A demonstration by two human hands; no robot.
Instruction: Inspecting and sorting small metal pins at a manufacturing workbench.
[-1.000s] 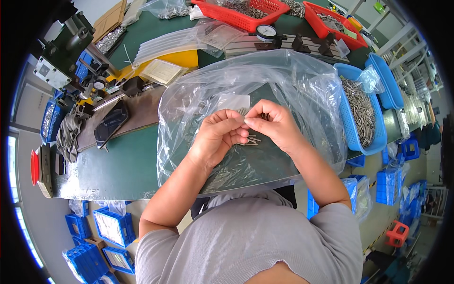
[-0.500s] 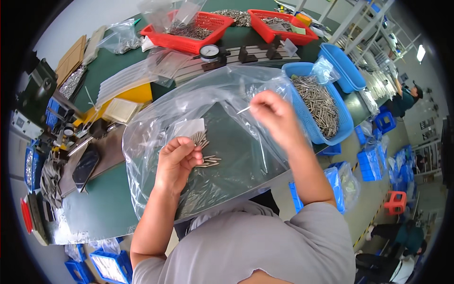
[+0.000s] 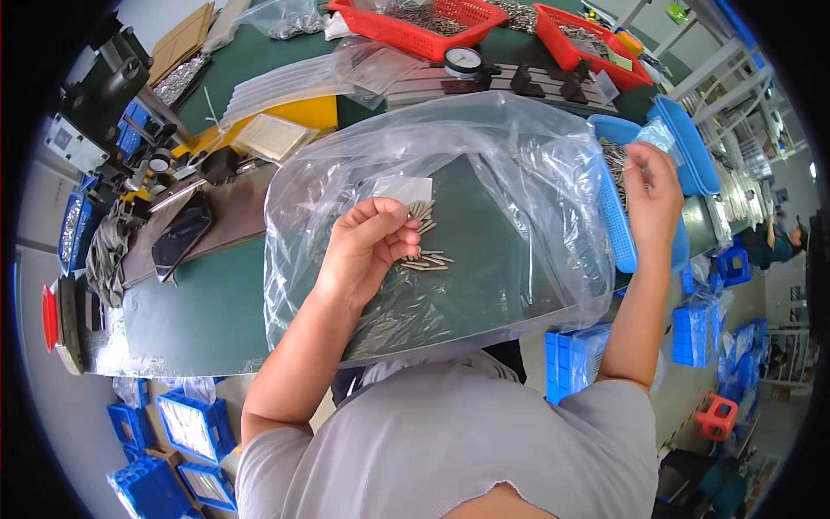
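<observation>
My left hand (image 3: 367, 246) is closed in a pinch above a sheet of clear plastic (image 3: 316, 182); what its fingertips hold, if anything, is hidden. Small metal pins (image 3: 424, 261) lie in two little clusters beside those fingers, the farther one against a white paper slip (image 3: 405, 189). To the right, my right hand (image 3: 653, 195) is over a blue basket (image 3: 616, 227) with its fingers curled in. Many similar metal pins (image 3: 615, 163) fill that basket, partly covered by the hand. I cannot make out anything between the right fingers.
Two red baskets (image 3: 424, 43) (image 3: 553, 45) of metal parts stand at the back. A dial gauge (image 3: 462, 60) sits on a metal rail before them. Another blue basket (image 3: 687, 160) is behind the right hand. A black pouch-like object (image 3: 183, 235) lies at left.
My right hand has moved right, from above the plastic with a thin pin in its fingers to over the blue basket; the pin no longer shows. My left hand stays pinched. The view has shifted.
</observation>
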